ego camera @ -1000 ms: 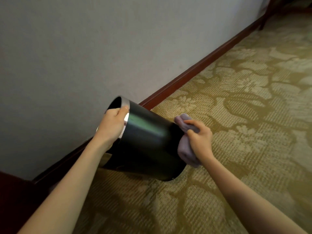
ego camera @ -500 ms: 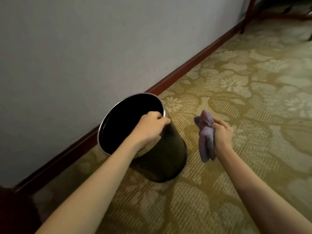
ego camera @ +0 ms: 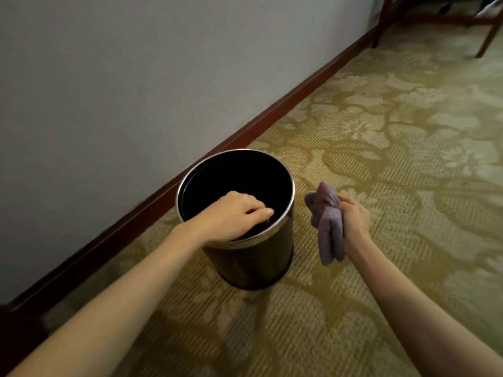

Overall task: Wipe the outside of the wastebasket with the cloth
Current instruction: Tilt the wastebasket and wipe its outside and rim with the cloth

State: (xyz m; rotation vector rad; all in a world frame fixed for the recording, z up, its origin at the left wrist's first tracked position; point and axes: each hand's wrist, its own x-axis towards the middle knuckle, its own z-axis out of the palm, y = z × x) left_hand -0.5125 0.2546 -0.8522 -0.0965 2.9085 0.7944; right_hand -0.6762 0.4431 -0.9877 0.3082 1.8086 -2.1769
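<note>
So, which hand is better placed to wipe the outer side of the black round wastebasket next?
The right hand, probably. It already holds the bunched purple cloth beside the black round wastebasket, apart from its wall. The left hand rests on the silver rim and can steady it.

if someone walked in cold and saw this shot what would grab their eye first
Most likely the black wastebasket with its shiny metal rim, standing upright on the patterned carpet close to the dark red baseboard, its dark mouth open to the camera. The left hand grips its near rim with fingers curled inside. Just to its right, clear of the basket, the right hand holds a bunched purple cloth that hangs down.
</note>
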